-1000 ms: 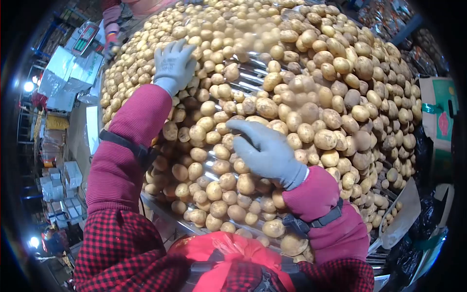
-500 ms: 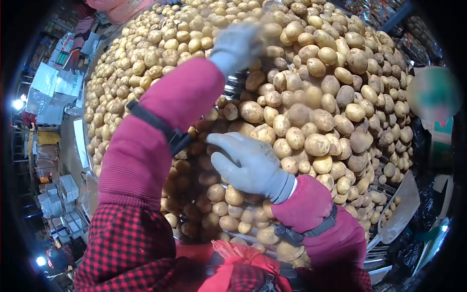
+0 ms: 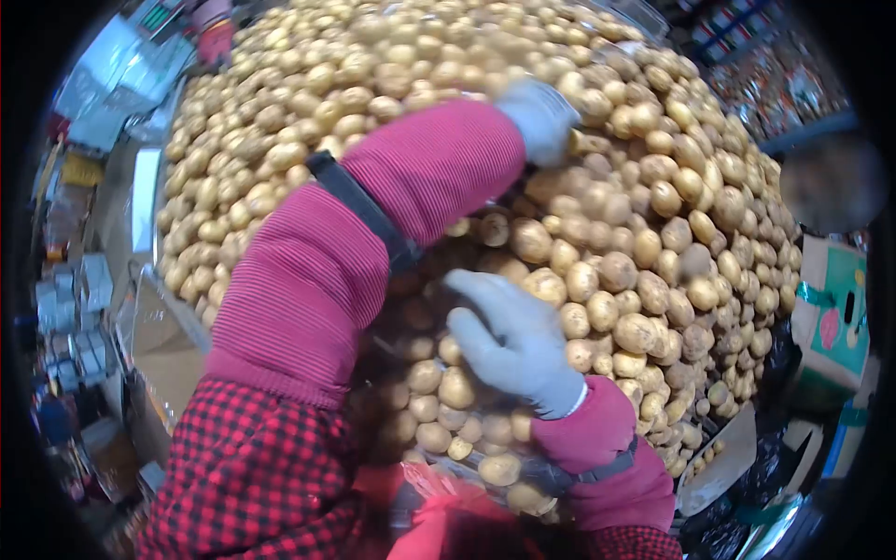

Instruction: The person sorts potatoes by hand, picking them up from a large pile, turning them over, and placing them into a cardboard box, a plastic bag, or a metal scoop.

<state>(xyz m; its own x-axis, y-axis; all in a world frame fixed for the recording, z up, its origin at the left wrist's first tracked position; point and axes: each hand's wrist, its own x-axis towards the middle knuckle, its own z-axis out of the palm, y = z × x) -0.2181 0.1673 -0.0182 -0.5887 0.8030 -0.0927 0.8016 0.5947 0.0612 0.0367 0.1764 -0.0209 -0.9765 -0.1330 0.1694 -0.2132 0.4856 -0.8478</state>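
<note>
A large heap of potatoes (image 3: 635, 331) spreads in front of me, many with brown soil on their skins. My left hand (image 3: 539, 121), in a grey glove, reaches across to the heap's far middle and is against the potatoes there. Its fingers point away and are mostly hidden, so what they hold does not show. Nearer to me, my right hand (image 3: 518, 341), also gloved in grey, rests over the potatoes with thumb and fingers apart and nothing between them. Below it, more potatoes (image 3: 456, 387) lie close to my body, partly in shadow.
A metal scoop (image 3: 719, 467) lies at the lower right, beside black plastic. A green and brown carton (image 3: 833, 313) stands at the right edge. At the upper left, another person's red-gloved hand (image 3: 216, 42) is by the heap. Cardboard (image 3: 168, 345) lies at the left.
My left hand has swung to the right across the heap. My right hand keeps much the same pose. The whole view has shifted, showing more of the carton at the right.
</note>
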